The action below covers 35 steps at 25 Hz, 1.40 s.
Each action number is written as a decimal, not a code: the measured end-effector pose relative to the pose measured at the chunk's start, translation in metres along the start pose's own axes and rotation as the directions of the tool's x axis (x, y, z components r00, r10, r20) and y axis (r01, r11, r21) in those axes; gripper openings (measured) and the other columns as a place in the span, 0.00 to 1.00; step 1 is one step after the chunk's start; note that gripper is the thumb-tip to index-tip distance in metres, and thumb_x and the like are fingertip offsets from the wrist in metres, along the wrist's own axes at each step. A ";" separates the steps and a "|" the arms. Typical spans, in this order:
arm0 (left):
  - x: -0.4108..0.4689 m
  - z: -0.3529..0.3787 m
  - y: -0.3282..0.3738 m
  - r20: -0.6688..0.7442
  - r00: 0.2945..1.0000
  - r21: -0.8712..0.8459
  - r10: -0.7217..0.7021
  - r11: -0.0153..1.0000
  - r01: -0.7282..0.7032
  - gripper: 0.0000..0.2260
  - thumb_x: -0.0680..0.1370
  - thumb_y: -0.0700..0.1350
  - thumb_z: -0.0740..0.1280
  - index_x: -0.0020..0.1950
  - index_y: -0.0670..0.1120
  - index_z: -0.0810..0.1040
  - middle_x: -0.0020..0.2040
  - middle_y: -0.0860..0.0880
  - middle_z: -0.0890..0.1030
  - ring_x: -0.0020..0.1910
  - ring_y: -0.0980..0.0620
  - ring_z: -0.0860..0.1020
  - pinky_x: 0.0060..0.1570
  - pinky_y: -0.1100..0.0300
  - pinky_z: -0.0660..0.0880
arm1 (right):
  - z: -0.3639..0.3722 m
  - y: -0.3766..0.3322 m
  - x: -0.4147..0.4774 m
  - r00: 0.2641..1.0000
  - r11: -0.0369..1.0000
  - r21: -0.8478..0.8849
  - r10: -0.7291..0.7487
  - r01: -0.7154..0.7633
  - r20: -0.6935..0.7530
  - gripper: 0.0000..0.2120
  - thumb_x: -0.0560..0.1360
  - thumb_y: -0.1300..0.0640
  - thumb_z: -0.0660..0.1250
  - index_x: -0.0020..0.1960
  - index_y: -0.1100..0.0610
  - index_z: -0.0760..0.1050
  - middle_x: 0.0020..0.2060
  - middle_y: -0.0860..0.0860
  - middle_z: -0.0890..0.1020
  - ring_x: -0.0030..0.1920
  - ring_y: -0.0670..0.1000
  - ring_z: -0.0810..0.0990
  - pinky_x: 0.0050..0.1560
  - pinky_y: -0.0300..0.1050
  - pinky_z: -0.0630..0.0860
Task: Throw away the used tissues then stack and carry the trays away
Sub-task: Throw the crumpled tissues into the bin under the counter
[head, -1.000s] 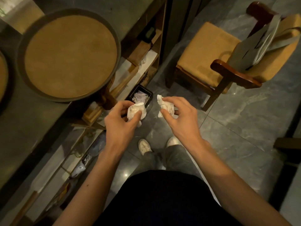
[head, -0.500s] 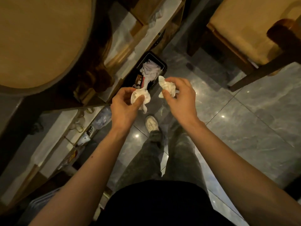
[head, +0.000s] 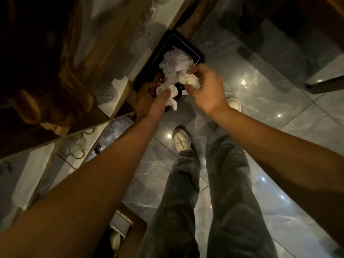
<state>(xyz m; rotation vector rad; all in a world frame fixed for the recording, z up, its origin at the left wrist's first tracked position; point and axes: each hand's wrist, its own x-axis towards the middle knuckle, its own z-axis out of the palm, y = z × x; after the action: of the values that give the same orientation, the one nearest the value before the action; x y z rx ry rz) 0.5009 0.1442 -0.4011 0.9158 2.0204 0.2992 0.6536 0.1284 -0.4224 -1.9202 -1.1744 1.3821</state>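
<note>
Two crumpled tissues are in your grip, one per hand, and both now hang right over the bin; a second ago they were held well short of it, with open floor between your hands and the rim.

Far left, the wooden shelf unit [head: 119,58] fills the frame much closer than before, because you have leaned down and stepped in toward it. No trays show in this view any more, so they wait somewhere above and behind your line of sight.

Next comes your left hand [head: 149,103], fingers curled and pinching the left tissue [head: 168,94], whose loose tail dangles below your thumb over the near edge of the bin.

Behind it sits the black bin [head: 199,54], tucked against the foot of the shelf and already heaped with white paper [head: 176,61] near its rim.

Your right hand [head: 206,90] pinches the right tissue [head: 189,81] between thumb and fingertips, nearly touching the heap.

Right of that lie only glossy floor tiles [head: 270,108] and your shoe [head: 235,102].

The closing-in means the throwing-away step is about finished: letting go with both hands should drop the wads onto the pile. Because the heap is high, a wad could roll off onto the floor, so release low and centred before turning back to the trays.
</note>
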 end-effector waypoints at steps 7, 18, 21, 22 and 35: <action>0.068 0.027 -0.030 -0.006 0.999 0.130 -0.043 0.991 0.043 0.17 0.73 0.45 0.74 0.59 0.44 0.77 0.58 0.44 0.81 0.52 0.49 0.79 0.39 0.64 0.75 | 0.046 0.040 0.071 0.998 0.991 -0.136 0.006 0.002 0.055 0.15 0.73 0.63 0.68 0.60 0.60 0.76 0.55 0.58 0.80 0.54 0.56 0.80 0.47 0.39 0.74; 0.104 0.053 -0.036 -0.072 0.997 0.063 -0.037 0.997 0.041 0.19 0.73 0.39 0.73 0.63 0.39 0.75 0.60 0.42 0.80 0.54 0.50 0.78 0.47 0.64 0.73 | 0.071 0.046 0.111 0.997 0.991 -0.108 -0.074 0.078 0.033 0.20 0.74 0.63 0.68 0.66 0.64 0.74 0.61 0.61 0.79 0.62 0.59 0.78 0.60 0.50 0.75; 0.107 0.058 -0.034 -0.106 0.993 0.038 -0.047 0.998 0.051 0.19 0.73 0.38 0.73 0.63 0.39 0.75 0.59 0.43 0.80 0.54 0.49 0.78 0.46 0.65 0.73 | 0.069 0.049 0.112 0.996 0.990 -0.115 -0.073 0.079 0.052 0.17 0.75 0.63 0.66 0.63 0.65 0.75 0.58 0.62 0.80 0.60 0.59 0.79 0.60 0.51 0.75; 0.107 0.059 -0.034 -0.111 0.993 0.028 -0.052 0.998 0.055 0.19 0.73 0.38 0.73 0.62 0.39 0.75 0.59 0.42 0.80 0.55 0.48 0.79 0.45 0.66 0.74 | 0.068 0.051 0.111 0.996 0.991 -0.112 -0.067 0.073 0.060 0.15 0.76 0.63 0.65 0.62 0.65 0.76 0.57 0.62 0.81 0.59 0.59 0.79 0.59 0.52 0.76; 0.040 0.037 -0.017 -0.046 0.978 0.240 0.201 0.953 -0.185 0.13 0.78 0.40 0.66 0.61 0.38 0.75 0.59 0.41 0.79 0.59 0.45 0.77 0.49 0.68 0.70 | 0.006 0.012 0.050 0.984 0.964 -0.249 -0.047 0.090 0.171 0.19 0.79 0.62 0.60 0.70 0.60 0.70 0.61 0.61 0.78 0.60 0.59 0.78 0.57 0.44 0.74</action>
<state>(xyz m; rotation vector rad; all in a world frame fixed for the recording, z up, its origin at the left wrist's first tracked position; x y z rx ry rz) 0.5081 0.1553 -0.4566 1.2719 2.0633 0.2030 0.6579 0.1642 -0.4591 -1.9434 -1.5514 1.4321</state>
